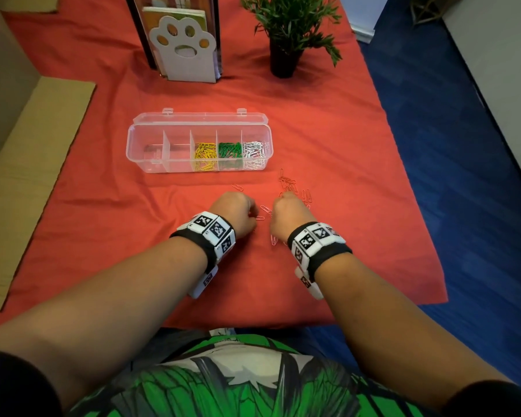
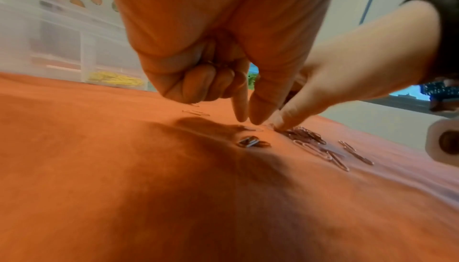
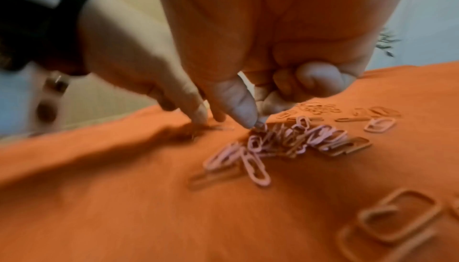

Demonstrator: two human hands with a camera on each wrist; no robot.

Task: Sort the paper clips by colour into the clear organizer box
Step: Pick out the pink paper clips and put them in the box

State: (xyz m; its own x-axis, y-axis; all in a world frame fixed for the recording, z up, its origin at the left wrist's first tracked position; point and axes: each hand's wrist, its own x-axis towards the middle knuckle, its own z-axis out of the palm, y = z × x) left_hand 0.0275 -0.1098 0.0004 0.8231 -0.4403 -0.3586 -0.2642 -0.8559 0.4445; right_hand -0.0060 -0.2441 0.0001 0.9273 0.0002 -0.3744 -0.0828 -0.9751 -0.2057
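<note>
The clear organizer box [image 1: 145,139] sits open on the red cloth [image 1: 328,139], five compartments in a row. The third holds yellow clips [image 1: 205,156], the fourth green clips [image 1: 230,150], the fifth white clips [image 1: 253,152]; the two leftmost look empty. No readable writing appears anywhere. Loose pink and orange clips [image 3: 285,140], too tangled to count, lie on the cloth just in front of the box.

The right hand [image 1: 286,215] pinches a pink clip at the pile between thumb and forefinger. The left hand [image 1: 235,212], beside it, has thumb and forefinger tips together at the cloth; whether they hold a clip cannot be told.

Behind stand one paw-shaped holder [image 1: 184,52] and one potted plant [image 1: 289,28].
</note>
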